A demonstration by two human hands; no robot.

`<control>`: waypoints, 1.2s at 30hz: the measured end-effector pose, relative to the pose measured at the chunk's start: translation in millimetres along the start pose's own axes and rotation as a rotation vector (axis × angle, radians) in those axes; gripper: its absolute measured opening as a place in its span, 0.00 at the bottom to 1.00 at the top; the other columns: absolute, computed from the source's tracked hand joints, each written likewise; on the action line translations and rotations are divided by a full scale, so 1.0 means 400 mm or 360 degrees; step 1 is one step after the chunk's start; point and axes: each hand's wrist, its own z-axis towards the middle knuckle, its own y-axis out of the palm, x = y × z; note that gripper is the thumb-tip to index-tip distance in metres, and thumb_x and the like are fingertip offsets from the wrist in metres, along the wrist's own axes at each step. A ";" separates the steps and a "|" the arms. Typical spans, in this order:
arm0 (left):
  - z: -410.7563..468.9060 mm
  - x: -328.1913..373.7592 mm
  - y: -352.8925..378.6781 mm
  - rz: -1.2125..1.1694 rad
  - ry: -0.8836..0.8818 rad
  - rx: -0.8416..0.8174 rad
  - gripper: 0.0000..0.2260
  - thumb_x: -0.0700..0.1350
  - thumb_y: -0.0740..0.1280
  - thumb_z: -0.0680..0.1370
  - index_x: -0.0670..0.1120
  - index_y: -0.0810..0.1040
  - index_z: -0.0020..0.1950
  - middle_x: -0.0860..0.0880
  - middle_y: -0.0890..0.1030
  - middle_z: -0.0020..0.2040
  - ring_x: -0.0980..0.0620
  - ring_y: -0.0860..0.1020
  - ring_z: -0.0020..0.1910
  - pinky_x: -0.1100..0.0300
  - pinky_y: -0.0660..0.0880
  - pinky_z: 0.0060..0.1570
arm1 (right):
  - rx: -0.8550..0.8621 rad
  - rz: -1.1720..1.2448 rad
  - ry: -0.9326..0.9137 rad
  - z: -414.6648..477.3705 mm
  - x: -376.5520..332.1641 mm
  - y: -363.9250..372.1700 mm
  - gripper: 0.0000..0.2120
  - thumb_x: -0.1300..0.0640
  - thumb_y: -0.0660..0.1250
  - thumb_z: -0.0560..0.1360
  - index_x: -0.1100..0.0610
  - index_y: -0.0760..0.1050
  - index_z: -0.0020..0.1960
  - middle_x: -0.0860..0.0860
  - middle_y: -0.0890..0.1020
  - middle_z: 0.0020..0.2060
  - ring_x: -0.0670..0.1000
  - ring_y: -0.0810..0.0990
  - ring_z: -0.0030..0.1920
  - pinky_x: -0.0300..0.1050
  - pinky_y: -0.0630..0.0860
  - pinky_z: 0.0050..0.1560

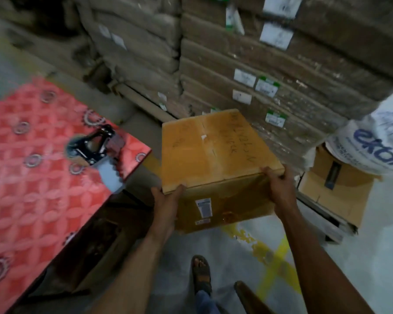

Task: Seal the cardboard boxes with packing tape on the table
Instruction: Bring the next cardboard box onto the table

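Note:
A brown cardboard box (pixel 213 152) with handwriting and a taped seam on its top is held above the floor, to the right of the table. My left hand (pixel 166 202) grips its near left corner, thumb on the top edge. My right hand (pixel 279 186) grips the near right corner, fingers curled over the top edge. A tape dispenser (pixel 93 145) with a metal frame lies on the red patterned table (pixel 32 177) near its far right corner, apart from both hands.
Tall stacks of flat cardboard cartons (pixel 247 64) stand right behind the box. An open carton (pixel 336 189) and a white printed sack (pixel 377 141) sit on the right. Grey floor with yellow lines (pixel 279 257) and my sandalled foot (pixel 201 273) lie below.

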 end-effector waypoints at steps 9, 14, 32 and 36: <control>-0.325 0.289 -0.241 -0.0111 0.0685 -0.0110 0.30 0.58 0.79 0.66 0.54 0.65 0.58 0.47 0.81 0.56 0.47 0.82 0.52 0.42 0.80 0.51 | -0.0031 0.0475 -0.0491 -0.448 -0.273 -0.119 0.22 0.38 0.73 0.72 0.42 0.72 0.62 0.45 0.79 0.54 0.55 0.80 0.56 0.65 0.80 0.54; -0.482 0.366 -0.525 -0.0286 0.1053 0.0026 0.26 0.55 0.78 0.66 0.54 0.66 0.55 0.48 0.80 0.54 0.46 0.81 0.52 0.43 0.79 0.49 | -0.0243 0.0726 -0.0801 -0.699 -0.358 0.007 0.23 0.43 0.74 0.74 0.43 0.70 0.66 0.46 0.77 0.58 0.52 0.79 0.56 0.59 0.82 0.50; -0.518 0.062 -1.301 -0.0701 0.0832 0.1163 0.27 0.45 0.79 0.70 0.49 0.65 0.60 0.46 0.79 0.52 0.45 0.82 0.42 0.48 0.82 0.37 | -0.1234 0.0177 -0.0800 -1.109 -0.211 0.791 0.18 0.36 0.76 0.68 0.26 0.71 0.52 0.39 0.78 0.54 0.56 0.79 0.59 0.68 0.78 0.59; -0.440 0.001 -1.295 -0.0654 0.0651 0.1193 0.28 0.44 0.78 0.72 0.47 0.64 0.63 0.42 0.79 0.57 0.43 0.82 0.48 0.45 0.82 0.46 | -0.1297 -0.0030 -0.0778 -1.065 -0.167 0.856 0.31 0.39 0.74 0.72 0.40 0.66 0.71 0.51 0.73 0.71 0.59 0.73 0.68 0.63 0.74 0.65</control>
